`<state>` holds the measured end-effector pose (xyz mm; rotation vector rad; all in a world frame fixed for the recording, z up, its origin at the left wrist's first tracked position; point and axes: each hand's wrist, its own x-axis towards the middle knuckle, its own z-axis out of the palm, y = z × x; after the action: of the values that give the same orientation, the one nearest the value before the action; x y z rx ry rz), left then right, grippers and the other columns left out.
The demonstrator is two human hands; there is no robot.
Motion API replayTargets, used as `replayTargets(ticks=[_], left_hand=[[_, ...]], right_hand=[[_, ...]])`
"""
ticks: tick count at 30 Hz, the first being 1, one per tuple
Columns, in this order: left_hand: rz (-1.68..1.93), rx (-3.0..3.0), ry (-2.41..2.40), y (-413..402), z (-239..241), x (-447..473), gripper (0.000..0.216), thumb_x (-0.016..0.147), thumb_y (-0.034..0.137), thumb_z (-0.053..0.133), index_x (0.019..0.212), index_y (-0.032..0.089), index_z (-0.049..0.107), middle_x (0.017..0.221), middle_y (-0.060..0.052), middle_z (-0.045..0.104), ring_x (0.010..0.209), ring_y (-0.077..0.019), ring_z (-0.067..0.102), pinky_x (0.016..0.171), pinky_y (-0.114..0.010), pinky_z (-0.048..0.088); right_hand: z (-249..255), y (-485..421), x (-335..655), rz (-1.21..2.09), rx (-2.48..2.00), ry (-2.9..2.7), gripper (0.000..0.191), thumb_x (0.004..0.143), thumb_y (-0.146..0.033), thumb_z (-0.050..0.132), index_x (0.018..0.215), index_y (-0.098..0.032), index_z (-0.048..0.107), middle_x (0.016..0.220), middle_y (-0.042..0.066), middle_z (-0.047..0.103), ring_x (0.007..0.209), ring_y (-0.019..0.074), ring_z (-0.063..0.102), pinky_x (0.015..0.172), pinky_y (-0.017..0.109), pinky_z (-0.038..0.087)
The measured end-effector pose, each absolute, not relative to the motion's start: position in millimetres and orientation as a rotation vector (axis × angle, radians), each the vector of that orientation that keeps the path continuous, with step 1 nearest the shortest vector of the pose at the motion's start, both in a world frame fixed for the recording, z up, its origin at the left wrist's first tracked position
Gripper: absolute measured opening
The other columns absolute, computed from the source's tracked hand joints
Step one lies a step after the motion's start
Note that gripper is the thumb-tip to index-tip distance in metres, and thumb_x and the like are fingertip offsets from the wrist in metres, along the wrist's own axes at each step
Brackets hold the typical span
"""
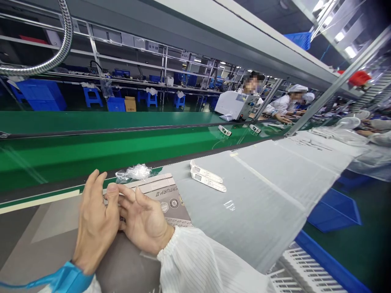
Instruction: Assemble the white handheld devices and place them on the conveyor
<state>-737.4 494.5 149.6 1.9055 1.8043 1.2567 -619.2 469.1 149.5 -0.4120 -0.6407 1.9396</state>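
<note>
Left hand (96, 221) and right hand (143, 221) held close together over a printed cardboard sheet (174, 199); no grip seen.

Fingers (91, 183) of both hands loosely apart, nothing seen clamped between them. Sheet lies partly under the right hand, beside a grey work mat (244, 211); a crumpled clear plastic bag (134, 173) touches its far edge. Two white plastic parts (207, 176) rest side by side on the mat. Green conveyor belt (91, 156) runs beyond.
</note>
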Motion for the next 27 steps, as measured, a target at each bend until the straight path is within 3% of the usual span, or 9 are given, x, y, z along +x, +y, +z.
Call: replayTargets(ticks=[7, 13, 21, 27], left_hand=[[1.254, 1.896, 1.801, 494.5, 151.2, -736.1, 0.065, 0.099, 0.053, 0.028, 0.146, 0.010, 0.045, 0.159, -0.016, 0.034, 0.148, -0.0305, 0.030, 0.121, -0.048, 0.030], [1.249, 1.935, 1.758, 490.0, 151.7, -730.0, 0.061, 0.099, 0.051, 0.031, 0.147, 0.016, 0.045, 0.161, -0.012, 0.032, 0.150, -0.0290, 0.028, 0.122, -0.045, 0.029], [1.249, 1.890, 1.787, 491.9, 150.8, -733.6, 0.065, 0.099, 0.055, 0.029, 0.147, 0.013, 0.044, 0.162, -0.013, 0.030, 0.149, -0.0301, 0.028, 0.122, -0.048, 0.029], [1.253, 1.870, 1.761, 491.8, 151.9, -732.6, 0.065, 0.100, 0.054, 0.030, 0.148, 0.013, 0.043, 0.162, -0.013, 0.031, 0.149, -0.0296, 0.029, 0.121, -0.049, 0.031]], right_hand=[[147.1, 469.4, -619.7, 1.941, -0.363, -0.635, 0.052, 0.088, -0.061, 0.054, 0.127, -0.027, 0.066, 0.126, 0.006, 0.063, 0.104, 0.0213, 0.054, 0.080, 0.029, 0.036], [145.0, 470.2, -622.0, 1.935, -0.378, -0.593, 0.047, 0.089, -0.060, 0.055, 0.118, -0.026, 0.070, 0.119, 0.005, 0.066, 0.098, 0.0201, 0.055, 0.087, 0.032, 0.038], [149.4, 470.4, -620.1, 1.909, -0.337, -0.586, 0.039, 0.086, -0.055, 0.062, 0.116, -0.030, 0.069, 0.133, 0.000, 0.059, 0.101, 0.0184, 0.056, 0.093, 0.031, 0.039], [146.3, 470.2, -619.4, 1.928, -0.417, -0.635, 0.044, 0.085, -0.057, 0.061, 0.118, -0.029, 0.069, 0.118, 0.003, 0.065, 0.097, 0.0191, 0.054, 0.085, 0.031, 0.039]])
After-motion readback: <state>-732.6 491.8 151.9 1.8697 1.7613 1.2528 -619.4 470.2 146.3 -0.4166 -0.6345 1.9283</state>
